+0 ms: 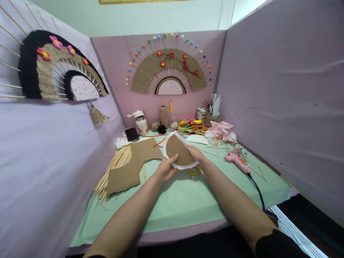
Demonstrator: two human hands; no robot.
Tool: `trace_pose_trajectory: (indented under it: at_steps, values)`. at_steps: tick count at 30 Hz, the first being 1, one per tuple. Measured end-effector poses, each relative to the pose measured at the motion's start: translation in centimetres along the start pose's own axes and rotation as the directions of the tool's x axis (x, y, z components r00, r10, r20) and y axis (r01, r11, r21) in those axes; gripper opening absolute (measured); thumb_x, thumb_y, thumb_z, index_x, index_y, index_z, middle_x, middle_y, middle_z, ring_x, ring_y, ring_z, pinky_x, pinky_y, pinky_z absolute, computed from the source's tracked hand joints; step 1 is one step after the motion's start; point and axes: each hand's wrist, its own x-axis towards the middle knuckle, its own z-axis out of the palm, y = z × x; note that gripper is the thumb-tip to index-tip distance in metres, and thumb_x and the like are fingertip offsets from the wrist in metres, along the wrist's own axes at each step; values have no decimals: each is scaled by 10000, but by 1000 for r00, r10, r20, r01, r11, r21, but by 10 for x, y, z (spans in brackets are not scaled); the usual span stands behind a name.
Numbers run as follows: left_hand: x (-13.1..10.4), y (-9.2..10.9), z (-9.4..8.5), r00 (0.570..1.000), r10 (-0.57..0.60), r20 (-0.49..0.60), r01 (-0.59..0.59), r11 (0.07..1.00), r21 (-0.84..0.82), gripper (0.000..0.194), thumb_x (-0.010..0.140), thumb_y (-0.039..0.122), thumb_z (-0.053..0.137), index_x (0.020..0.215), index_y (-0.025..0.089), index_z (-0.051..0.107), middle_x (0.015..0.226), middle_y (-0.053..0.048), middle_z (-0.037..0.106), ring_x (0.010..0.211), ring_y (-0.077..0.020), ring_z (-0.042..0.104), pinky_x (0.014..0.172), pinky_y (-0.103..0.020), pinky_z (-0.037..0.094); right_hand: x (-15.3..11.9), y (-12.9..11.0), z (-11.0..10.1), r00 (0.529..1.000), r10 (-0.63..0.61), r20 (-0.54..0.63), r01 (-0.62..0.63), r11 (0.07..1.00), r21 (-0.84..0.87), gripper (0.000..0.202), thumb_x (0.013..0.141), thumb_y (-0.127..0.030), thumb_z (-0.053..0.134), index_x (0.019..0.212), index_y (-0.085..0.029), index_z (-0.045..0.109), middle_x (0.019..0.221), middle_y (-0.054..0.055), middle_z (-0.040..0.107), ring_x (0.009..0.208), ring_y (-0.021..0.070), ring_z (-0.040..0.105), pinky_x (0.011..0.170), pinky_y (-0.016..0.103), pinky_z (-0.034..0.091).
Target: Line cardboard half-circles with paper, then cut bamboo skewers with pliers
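Observation:
A half-round piece of brown cardboard (180,152) with a white paper border is held up over the table, tilted. My left hand (167,169) grips its lower left edge, thumb on the brown face. At the right edge, my right hand (197,156) holds it from behind, its fingers mostly hidden. Just below the piece, yellow scissor handles (194,171) peek out on the green tablecloth (185,204). A white half-round cutout (197,139) lies a little behind my right hand.
Cut cardboard (146,152) lies on thin wooden sticks (118,165) at the left. A pink glue gun (238,161), its cord trailing, rests at right. Behind are crumpled pink paper (220,131), coloured cords (192,128) and a white bottle (141,122). Decorated fans (170,70) hang on the partitions.

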Motion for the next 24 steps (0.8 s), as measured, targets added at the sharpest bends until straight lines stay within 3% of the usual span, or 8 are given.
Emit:
trace_pose_trajectory:
  at_steps: [4,8,10,13,16,19,21,24]
  values:
    - [0,0,2,1000,17,-20,-17,1000,-4,483,745,86,667,1216,134,574,1027,-114,715,991,-231,660,988,-417,471,-4,-3,-1,1000,1,-4,-1,1000,-22,439,738,-600,605,802,-173,684,677,61,705,590,190,629,513,268,461]
    - [1,-1,2,999,39,-29,-39,999,-4,448,732,77,667,1174,120,601,1003,-111,721,958,-225,668,979,-418,477,-3,1,-6,980,-195,-34,182,957,-227,485,779,-630,508,731,-167,644,651,29,663,574,168,576,523,256,419]
    - [3,-2,0,997,56,-52,-56,998,-3,445,720,74,674,1158,117,610,1005,-109,720,945,-221,670,977,-416,477,-2,4,-9,946,-323,-36,283,873,-398,491,815,-612,454,665,-167,600,621,17,626,575,156,539,525,245,383]
    - [6,-5,-3,992,76,-99,-76,997,8,448,708,78,683,1149,114,614,997,-112,721,935,-218,670,974,-409,476,-1,9,-11,881,-474,-14,350,670,-654,484,877,-542,383,614,-174,557,599,16,591,582,145,502,539,241,338]
    - [8,-9,-6,990,92,-111,-91,996,21,459,692,81,692,1144,114,615,1005,-118,719,961,-229,664,972,-410,476,0,15,-10,847,-529,47,341,473,-812,444,922,-459,337,695,-187,605,678,37,638,622,150,531,590,245,336]
    - [10,-11,-7,990,91,-107,-88,996,28,406,695,83,687,1096,104,630,1000,-125,719,981,-243,659,967,-419,480,1,20,-7,849,-525,59,284,360,-889,418,935,-426,322,795,-199,645,760,67,680,669,172,572,619,259,340]
    - [11,-10,-8,992,85,-98,-83,996,28,349,707,81,673,1054,94,639,986,-126,722,983,-246,659,968,-422,482,2,21,-7,858,-513,28,260,386,-885,429,929,-448,330,810,-197,657,781,78,692,695,188,590,628,269,353]
    - [11,-7,-8,994,72,-84,-71,997,23,321,721,76,661,1040,99,639,980,-116,725,983,-238,660,977,-417,479,5,17,-11,882,-467,-62,284,631,-722,527,908,-551,313,805,-178,670,819,94,702,732,197,610,641,274,397]
